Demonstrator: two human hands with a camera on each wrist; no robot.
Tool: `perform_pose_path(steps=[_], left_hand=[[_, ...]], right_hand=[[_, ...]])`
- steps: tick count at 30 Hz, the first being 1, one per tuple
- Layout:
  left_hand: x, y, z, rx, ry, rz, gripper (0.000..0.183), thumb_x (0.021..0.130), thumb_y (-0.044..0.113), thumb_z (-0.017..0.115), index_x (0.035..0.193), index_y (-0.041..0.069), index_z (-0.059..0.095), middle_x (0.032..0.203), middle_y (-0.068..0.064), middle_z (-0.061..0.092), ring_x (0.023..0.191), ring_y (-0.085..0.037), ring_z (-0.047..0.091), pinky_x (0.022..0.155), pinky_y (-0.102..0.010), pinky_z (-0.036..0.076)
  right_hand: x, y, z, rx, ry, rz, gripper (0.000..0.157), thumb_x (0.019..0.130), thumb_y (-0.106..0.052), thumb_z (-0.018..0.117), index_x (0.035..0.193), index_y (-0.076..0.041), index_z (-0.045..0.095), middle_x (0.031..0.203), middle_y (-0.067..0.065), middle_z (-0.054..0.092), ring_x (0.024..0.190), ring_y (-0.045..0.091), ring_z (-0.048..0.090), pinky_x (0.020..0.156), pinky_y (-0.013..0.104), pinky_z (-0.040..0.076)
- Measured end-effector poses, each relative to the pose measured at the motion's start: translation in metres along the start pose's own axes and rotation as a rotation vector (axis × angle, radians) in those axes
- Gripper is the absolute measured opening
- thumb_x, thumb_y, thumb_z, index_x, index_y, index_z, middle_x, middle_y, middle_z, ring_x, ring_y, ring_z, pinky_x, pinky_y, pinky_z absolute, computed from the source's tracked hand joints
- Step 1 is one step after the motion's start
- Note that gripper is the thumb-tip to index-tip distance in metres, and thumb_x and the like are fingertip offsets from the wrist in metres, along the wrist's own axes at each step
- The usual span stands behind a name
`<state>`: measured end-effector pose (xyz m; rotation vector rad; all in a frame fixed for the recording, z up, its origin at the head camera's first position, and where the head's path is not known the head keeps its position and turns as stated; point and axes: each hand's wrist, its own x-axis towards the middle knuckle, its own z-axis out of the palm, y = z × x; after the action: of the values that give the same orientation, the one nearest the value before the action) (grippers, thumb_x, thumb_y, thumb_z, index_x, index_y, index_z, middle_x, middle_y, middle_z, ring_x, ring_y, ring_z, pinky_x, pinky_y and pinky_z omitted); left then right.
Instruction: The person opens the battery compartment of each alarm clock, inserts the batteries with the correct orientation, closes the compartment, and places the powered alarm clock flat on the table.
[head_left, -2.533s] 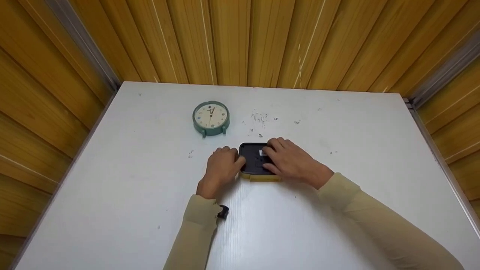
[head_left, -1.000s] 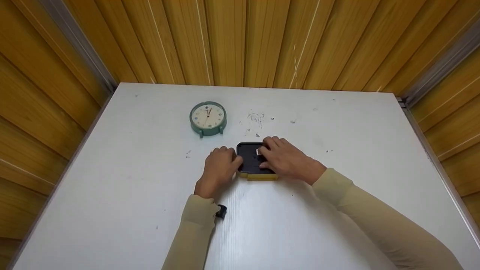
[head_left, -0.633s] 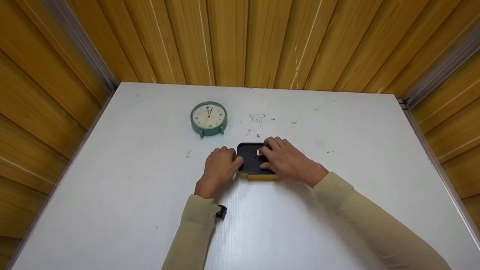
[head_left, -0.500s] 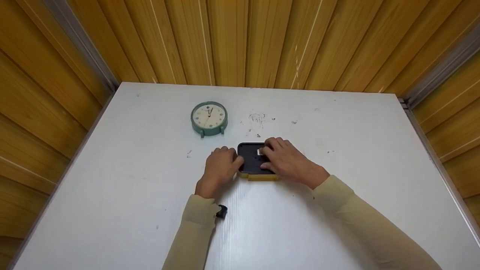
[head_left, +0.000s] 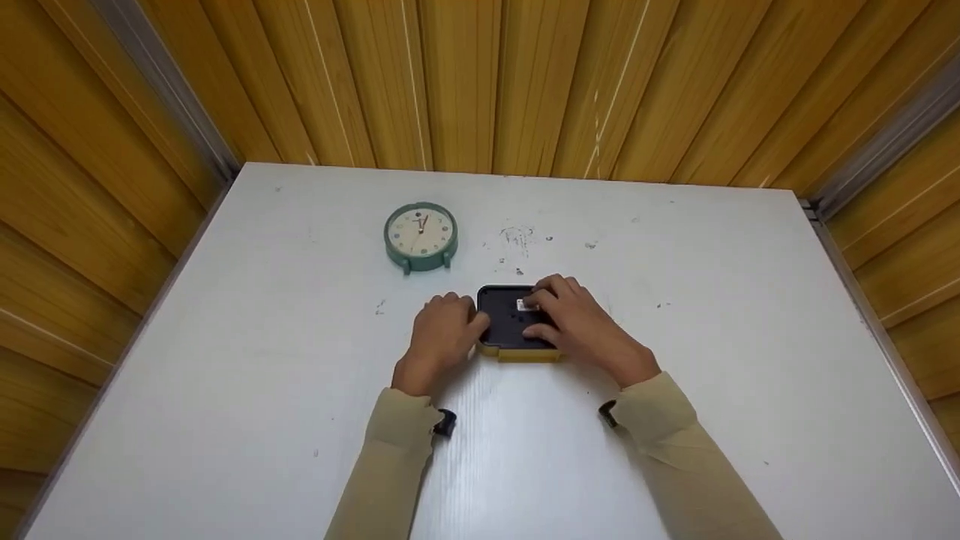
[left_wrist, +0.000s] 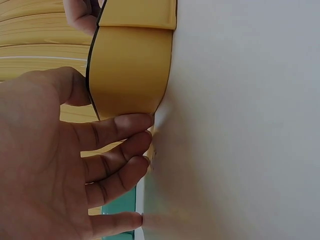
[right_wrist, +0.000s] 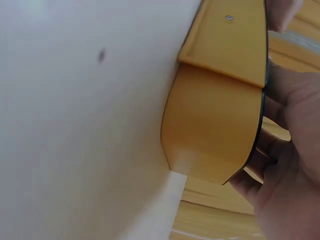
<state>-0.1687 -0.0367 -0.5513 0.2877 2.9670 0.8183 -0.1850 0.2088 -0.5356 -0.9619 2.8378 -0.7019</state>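
Note:
A yellow, round-cornered clock (head_left: 501, 315) lies on the white table with its black back up. A small white label (head_left: 522, 306) shows on that back. My left hand (head_left: 442, 330) grips its left end, thumb on the back's edge and forefinger along the yellow side (left_wrist: 132, 70). My right hand (head_left: 589, 326) holds the right part from above, its bent fingers over the back and the thumb lower down on it. In the right wrist view, the yellow casing (right_wrist: 210, 120) hides part of those fingers (right_wrist: 262, 150). The clock's face is hidden underneath.
A green round clock (head_left: 421, 231) lies dial up, farther back and to the left. Dark scuffs (head_left: 517, 236) mark the white table (head_left: 225, 360). Wood-patterned walls (head_left: 461, 82) stand behind it and at both sides.
My right wrist and forearm have swung inward to the left, so a black wrist strap now shows. The right fingers have shifted slightly on the back, uncovering more label. The left hand stays put.

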Motion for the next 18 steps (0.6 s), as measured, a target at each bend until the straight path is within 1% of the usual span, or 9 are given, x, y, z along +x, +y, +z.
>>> perform_pose_path(steps=[4, 10, 13, 15, 18], left_hand=[[-0.001, 0.0001, 0.0005, -0.001, -0.009, -0.011, 0.036, 0.102, 0.034, 0.051, 0.095, 0.004, 0.069, 0.09, -0.009, 0.06, 0.086, -0.029, 0.054, 0.083, -0.047, 0.047], [-0.0007, 0.0005, -0.0011, -0.01, -0.006, -0.01, 0.033, 0.101, 0.033, 0.052, 0.092, 0.006, 0.068, 0.087, -0.007, 0.058, 0.084, -0.028, 0.053, 0.082, -0.046, 0.046], [-0.0006, 0.0004, -0.0015, -0.016, -0.004, -0.006, 0.032, 0.1, 0.033, 0.053, 0.09, 0.006, 0.067, 0.086, -0.006, 0.057, 0.083, -0.028, 0.052, 0.081, -0.046, 0.046], [-0.0006, 0.0, -0.0013, -0.015, 0.0, 0.0, 0.032, 0.1, 0.033, 0.052, 0.089, 0.006, 0.067, 0.085, -0.007, 0.057, 0.082, -0.028, 0.052, 0.08, -0.046, 0.046], [-0.0011, -0.0002, -0.0017, -0.022, 0.012, 0.001, 0.032, 0.099, 0.032, 0.053, 0.087, 0.007, 0.067, 0.084, -0.006, 0.057, 0.082, -0.028, 0.052, 0.079, -0.045, 0.045]], right_hand=[[-0.0023, 0.0, 0.0044, 0.086, 0.027, 0.061, 0.042, 0.101, -0.033, 0.074, 0.135, -0.009, 0.067, 0.143, 0.009, 0.052, 0.131, 0.03, 0.045, 0.111, 0.049, 0.039], [-0.0026, 0.0012, 0.0072, 0.158, 0.095, 0.073, 0.041, 0.095, -0.028, 0.082, 0.129, -0.008, 0.07, 0.14, 0.008, 0.056, 0.129, 0.03, 0.048, 0.11, 0.049, 0.041], [-0.0039, 0.0014, 0.0084, 0.177, 0.11, 0.091, 0.04, 0.095, -0.029, 0.082, 0.127, -0.008, 0.072, 0.139, 0.006, 0.057, 0.129, 0.028, 0.048, 0.109, 0.048, 0.043], [-0.0046, 0.0015, 0.0083, 0.184, 0.142, 0.095, 0.034, 0.098, -0.029, 0.079, 0.124, -0.009, 0.074, 0.136, 0.004, 0.06, 0.127, 0.026, 0.051, 0.108, 0.047, 0.044], [-0.0051, 0.0018, 0.0055, 0.172, 0.243, 0.085, 0.021, 0.102, -0.023, 0.074, 0.118, -0.009, 0.076, 0.124, 0.003, 0.067, 0.12, 0.023, 0.058, 0.104, 0.046, 0.048]])
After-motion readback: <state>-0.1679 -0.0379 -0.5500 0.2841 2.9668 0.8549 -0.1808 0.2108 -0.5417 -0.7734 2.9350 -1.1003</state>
